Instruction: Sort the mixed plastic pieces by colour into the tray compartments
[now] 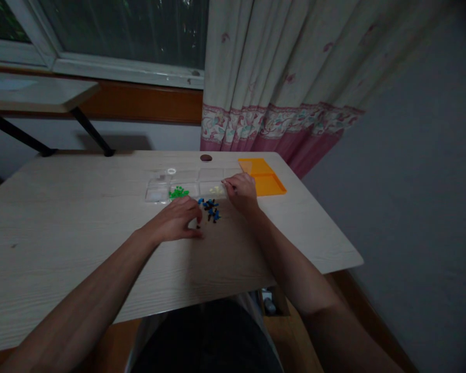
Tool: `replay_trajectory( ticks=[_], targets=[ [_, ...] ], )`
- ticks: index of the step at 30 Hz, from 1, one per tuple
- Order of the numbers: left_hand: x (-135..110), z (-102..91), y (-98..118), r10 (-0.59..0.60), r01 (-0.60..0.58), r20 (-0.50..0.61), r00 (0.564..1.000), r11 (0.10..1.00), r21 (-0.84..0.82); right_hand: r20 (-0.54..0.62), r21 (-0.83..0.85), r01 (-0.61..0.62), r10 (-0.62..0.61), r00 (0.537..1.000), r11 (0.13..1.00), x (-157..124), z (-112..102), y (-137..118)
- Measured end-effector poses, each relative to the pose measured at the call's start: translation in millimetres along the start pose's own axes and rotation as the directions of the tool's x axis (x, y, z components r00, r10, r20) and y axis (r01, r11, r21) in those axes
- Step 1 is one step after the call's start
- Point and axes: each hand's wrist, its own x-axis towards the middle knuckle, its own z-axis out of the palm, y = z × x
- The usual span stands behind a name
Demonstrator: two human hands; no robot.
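A loose pile of small blue and dark pieces (212, 209) lies on the table. Just left of it rests my left hand (178, 218), thumb and fingers apart, with one tiny dark piece on the tabletop between them. Behind the pile is a clear plastic compartment box (184, 175). Green pieces (177, 192) fill part of one front compartment, and pale yellow pieces (216, 190) lie in another. My right hand (242, 190) is at the box's right end, fingertips pinched together over the compartment edge; whatever is in the pinch is too small to make out.
An orange plastic tray (270, 184) lies right of the box, partly behind my right hand. A round brown disc (206, 158) sits near the table's back edge. A raised shelf (39, 96) on black legs stands at the back left. Curtains (275, 103) hang behind.
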Motion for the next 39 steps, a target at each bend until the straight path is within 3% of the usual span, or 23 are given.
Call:
replay_trajectory(
  ticks=[8,15,18,24,29,33,39],
  targets=[
    [1,8.3,-3,0.009,-0.007,-0.046,0.999,0.999,0.042,0.017,-0.001,-0.033,0.033,0.999,0.999,1,-1,0],
    [4,12.0,-4,-0.074,0.096,-0.174,0.982,0.988,0.122,0.047,0.018,0.067,-0.068,0.997,0.998,-5,0,-15],
    [5,14.0,-6,-0.136,0.150,-0.286,0.949,0.988,0.027,0.074,0.073,0.145,-0.150,0.986,0.987,-8,-2,-23],
    [9,16.9,-7,-0.323,0.216,-0.450,0.833,0.938,-0.272,0.157,0.204,0.328,-0.362,0.919,0.922,-15,-3,-44],
    [10,23.1,-8,-0.497,0.240,-0.402,0.769,0.808,-0.538,0.060,0.210,0.370,-0.389,0.919,0.905,-19,-2,-54],
    [11,29.9,-9,-0.558,0.230,-0.287,0.778,0.679,-0.697,0.022,0.194,0.357,-0.368,0.930,0.914,-20,0,-54],
    [11,34.9,-12,-0.577,0.234,-0.269,0.771,0.650,-0.723,0.016,0.193,0.357,-0.367,0.930,0.914,-19,-4,-58]
  ],
)
